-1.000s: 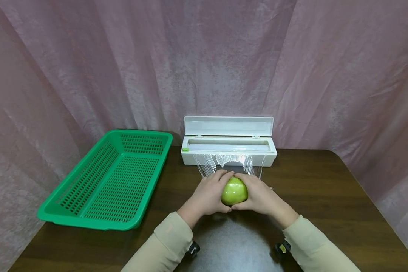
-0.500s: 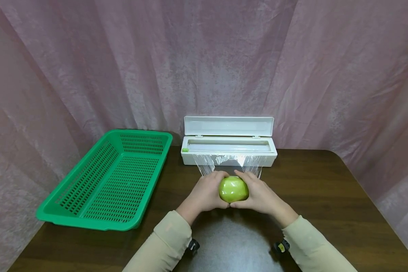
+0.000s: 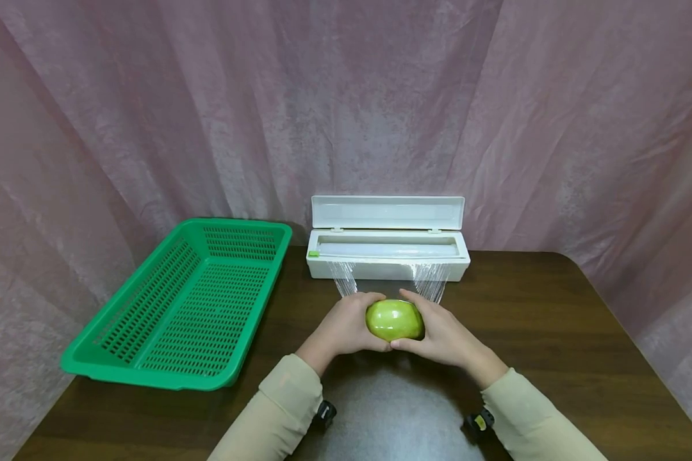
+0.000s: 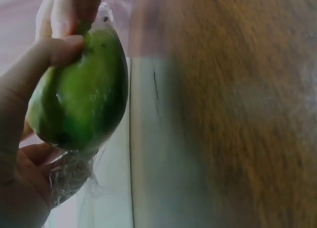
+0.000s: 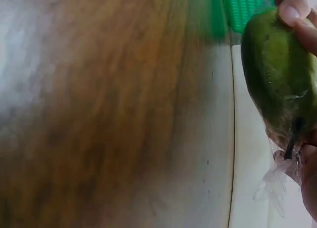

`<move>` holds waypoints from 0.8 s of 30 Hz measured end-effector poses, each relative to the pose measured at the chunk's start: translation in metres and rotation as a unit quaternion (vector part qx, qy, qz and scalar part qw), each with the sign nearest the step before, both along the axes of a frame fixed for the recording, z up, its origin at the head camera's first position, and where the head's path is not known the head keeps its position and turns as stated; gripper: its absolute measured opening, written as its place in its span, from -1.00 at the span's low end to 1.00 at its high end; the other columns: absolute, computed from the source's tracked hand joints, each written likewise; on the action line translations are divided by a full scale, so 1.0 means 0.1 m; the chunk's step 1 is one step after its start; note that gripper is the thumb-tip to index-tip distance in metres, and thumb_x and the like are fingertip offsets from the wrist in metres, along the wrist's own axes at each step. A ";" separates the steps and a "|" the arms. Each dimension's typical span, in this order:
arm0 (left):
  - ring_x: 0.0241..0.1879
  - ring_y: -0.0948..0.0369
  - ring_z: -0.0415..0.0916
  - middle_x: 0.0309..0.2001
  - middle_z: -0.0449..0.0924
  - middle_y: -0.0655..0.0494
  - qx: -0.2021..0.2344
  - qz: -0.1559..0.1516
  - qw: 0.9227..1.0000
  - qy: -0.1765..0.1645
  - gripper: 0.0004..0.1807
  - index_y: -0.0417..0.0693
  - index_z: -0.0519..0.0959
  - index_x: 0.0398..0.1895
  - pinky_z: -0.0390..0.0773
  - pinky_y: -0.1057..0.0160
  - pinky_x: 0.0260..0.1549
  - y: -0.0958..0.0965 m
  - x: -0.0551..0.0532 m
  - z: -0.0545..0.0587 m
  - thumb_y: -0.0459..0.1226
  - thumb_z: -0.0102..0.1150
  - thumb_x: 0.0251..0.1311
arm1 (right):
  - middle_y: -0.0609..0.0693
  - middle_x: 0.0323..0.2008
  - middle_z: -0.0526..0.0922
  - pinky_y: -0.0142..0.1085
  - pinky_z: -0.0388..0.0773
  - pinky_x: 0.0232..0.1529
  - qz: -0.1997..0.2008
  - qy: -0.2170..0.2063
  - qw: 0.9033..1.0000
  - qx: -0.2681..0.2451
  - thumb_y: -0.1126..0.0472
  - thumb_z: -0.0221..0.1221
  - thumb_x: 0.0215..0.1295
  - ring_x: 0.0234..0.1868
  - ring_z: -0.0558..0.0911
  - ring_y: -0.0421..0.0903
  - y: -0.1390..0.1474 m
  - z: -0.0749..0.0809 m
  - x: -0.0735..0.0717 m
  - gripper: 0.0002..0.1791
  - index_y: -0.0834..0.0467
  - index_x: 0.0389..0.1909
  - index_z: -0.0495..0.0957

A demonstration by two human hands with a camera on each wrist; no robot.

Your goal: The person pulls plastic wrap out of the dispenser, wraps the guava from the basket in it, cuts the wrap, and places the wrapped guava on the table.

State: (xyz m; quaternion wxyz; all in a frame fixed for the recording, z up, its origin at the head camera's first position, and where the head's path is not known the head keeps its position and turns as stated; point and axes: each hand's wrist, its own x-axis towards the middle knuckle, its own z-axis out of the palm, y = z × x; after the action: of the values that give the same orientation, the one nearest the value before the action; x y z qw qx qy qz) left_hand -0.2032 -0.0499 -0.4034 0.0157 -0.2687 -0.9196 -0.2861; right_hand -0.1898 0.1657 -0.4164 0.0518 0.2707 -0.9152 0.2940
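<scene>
One green fruit (image 3: pixel 395 320) is held above the dark wooden table (image 3: pixel 530 326), between the left hand (image 3: pixel 348 325) and the right hand (image 3: pixel 443 333). Each hand's fingers and thumb curve round an end of it, parted only by its thickness. Clear film (image 4: pixel 72 176) wraps the fruit and bunches up beneath. Beyond stands a white dispenser (image 3: pixel 383 269), lid raised, with a green basket (image 3: pixel 213 314) to its left.

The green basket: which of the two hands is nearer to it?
Left: the left hand is right of the green basket; the right hand is farther right, beyond the green fruit.
</scene>
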 end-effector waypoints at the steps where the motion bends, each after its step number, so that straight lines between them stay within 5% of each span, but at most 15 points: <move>1: -0.18 0.29 0.50 -0.03 0.60 0.16 0.008 0.000 1.000 -0.005 -0.13 -0.04 0.49 0.13 0.51 0.33 -0.22 -0.01 0.00 0.00 0.08 0.51 -0.38 | 0.08 0.23 0.44 -0.03 0.50 0.01 0.001 -0.001 1.000 -0.001 -0.31 0.30 -0.03 0.12 0.51 0.04 0.00 0.00 0.00 0.00 0.12 0.36 0.20; 12: -0.35 0.34 0.46 -0.23 0.61 0.27 0.057 0.008 0.998 -0.035 -0.24 0.06 0.53 0.07 0.47 0.40 -0.42 -0.06 0.01 -0.04 0.10 0.46 -0.32 | -0.06 -0.13 0.61 -0.30 0.48 -0.27 0.006 0.031 0.999 0.014 -0.21 0.24 0.12 -0.24 0.54 -0.20 -0.03 0.02 -0.01 -0.31 0.14 0.16 0.40; 24: -0.49 0.34 0.47 -0.39 0.56 0.23 0.069 0.020 0.995 -0.075 -0.34 0.09 0.41 0.01 0.49 0.37 -0.56 -0.05 0.04 -0.02 0.13 0.36 -0.16 | -0.21 -0.54 0.44 -0.45 0.34 -0.56 0.007 0.007 1.000 -0.004 -0.13 0.15 0.25 -0.59 0.37 -0.32 -0.03 0.03 -0.06 -0.57 0.12 -0.08 0.46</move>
State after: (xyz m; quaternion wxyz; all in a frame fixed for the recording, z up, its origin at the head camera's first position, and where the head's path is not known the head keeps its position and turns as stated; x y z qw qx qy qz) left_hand -0.1991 -0.0552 -0.4054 -0.0295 -0.2263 -0.9014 -0.3681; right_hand -0.1955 0.1624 -0.4129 0.0571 0.2786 -0.9119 0.2961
